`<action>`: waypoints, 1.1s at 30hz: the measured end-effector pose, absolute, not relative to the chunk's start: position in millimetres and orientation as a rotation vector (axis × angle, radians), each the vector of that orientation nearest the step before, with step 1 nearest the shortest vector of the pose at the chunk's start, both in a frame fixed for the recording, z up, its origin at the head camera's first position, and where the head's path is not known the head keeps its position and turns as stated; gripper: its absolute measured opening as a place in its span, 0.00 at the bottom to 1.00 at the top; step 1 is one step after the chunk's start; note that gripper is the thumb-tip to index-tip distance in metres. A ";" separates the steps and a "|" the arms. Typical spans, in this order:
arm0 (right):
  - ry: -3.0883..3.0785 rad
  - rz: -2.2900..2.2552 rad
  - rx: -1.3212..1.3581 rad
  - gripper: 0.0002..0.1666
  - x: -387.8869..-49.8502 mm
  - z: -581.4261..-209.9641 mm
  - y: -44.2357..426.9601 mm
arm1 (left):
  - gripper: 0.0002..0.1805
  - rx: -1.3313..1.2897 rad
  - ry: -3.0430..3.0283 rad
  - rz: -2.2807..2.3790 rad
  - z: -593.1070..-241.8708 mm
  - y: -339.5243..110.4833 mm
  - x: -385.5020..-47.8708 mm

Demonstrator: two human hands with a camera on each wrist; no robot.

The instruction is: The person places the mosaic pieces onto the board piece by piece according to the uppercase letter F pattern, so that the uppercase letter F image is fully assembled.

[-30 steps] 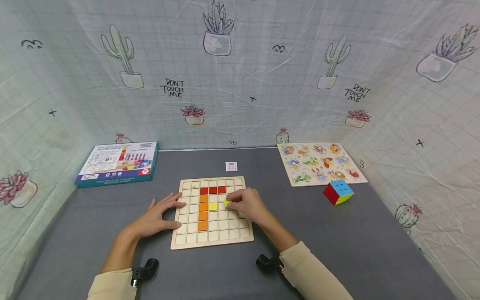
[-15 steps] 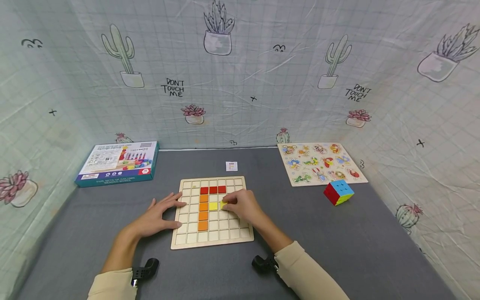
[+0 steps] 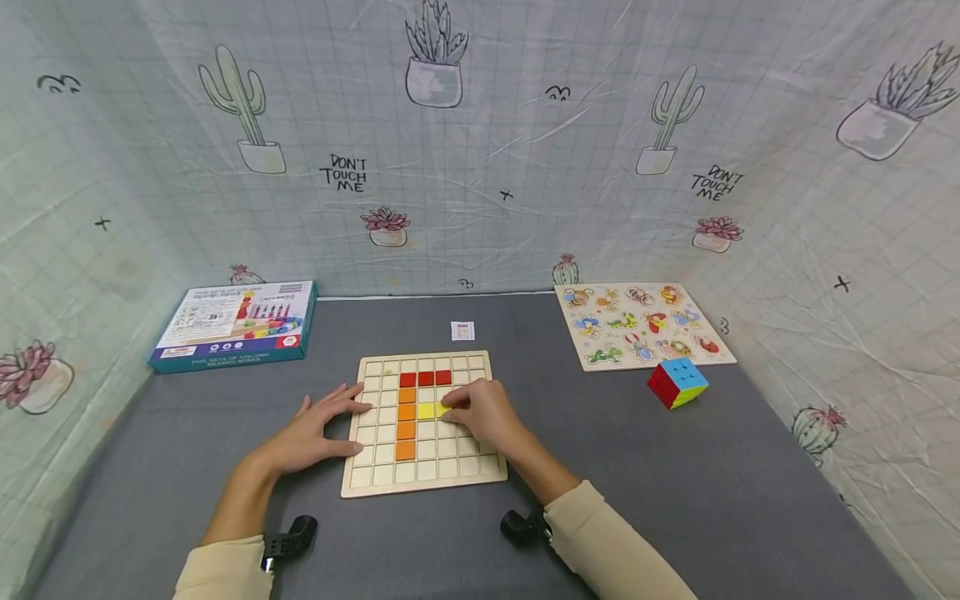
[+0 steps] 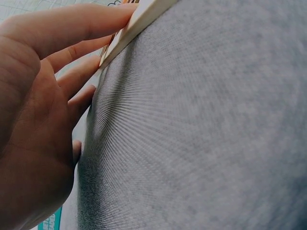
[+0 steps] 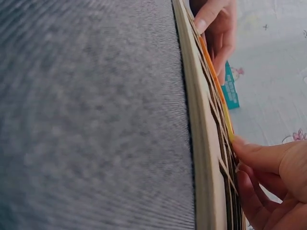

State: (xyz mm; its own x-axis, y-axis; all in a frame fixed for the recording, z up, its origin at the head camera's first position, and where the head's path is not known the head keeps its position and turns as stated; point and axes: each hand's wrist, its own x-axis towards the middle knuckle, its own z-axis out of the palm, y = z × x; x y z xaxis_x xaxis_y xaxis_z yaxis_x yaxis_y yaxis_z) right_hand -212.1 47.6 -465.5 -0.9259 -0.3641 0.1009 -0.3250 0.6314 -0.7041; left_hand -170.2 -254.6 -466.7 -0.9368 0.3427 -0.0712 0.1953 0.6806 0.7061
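A wooden grid board (image 3: 383,476) lies flat on the grey table. On it sit a row of red square tiles (image 3: 426,379), a column of orange square tiles (image 3: 406,430) below the leftmost red one, and a yellow square tile (image 3: 425,411) beside the column. My right hand (image 3: 489,414) pinches a second yellow tile (image 3: 441,409) down at the cell right of the first; the fingers partly cover it. My left hand (image 3: 311,434) rests against the board's left edge, its fingers spread and its thumb (image 4: 81,26) touching the rim.
Behind the board lies a small printed card (image 3: 462,331). A teal-edged box (image 3: 236,327) stands at the back left. At the back right are a picture board with insects (image 3: 643,327) and a colourful puzzle cube (image 3: 678,384). A patterned cloth (image 3: 480,167) hangs behind.
My right hand has moved left with the second yellow tile, from apart to right next to the first one. My left hand has stayed at the board's edge.
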 end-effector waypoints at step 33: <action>2.784 -1.220 -0.598 0.14 -208.9 -466.9 49.4 | 0.34 0.434 2.694 1.088 -467.4 -254.6 -170.1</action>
State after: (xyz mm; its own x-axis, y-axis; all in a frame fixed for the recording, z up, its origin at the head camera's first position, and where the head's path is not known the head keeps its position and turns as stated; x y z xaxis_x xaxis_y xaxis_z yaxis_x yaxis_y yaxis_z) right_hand -208.9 49.4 -466.9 -0.9245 -0.3641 0.1124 -0.3295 0.6155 -0.7160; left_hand -170.1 -254.6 -467.4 -0.9360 0.3434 -0.0775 0.1932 0.6850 0.7024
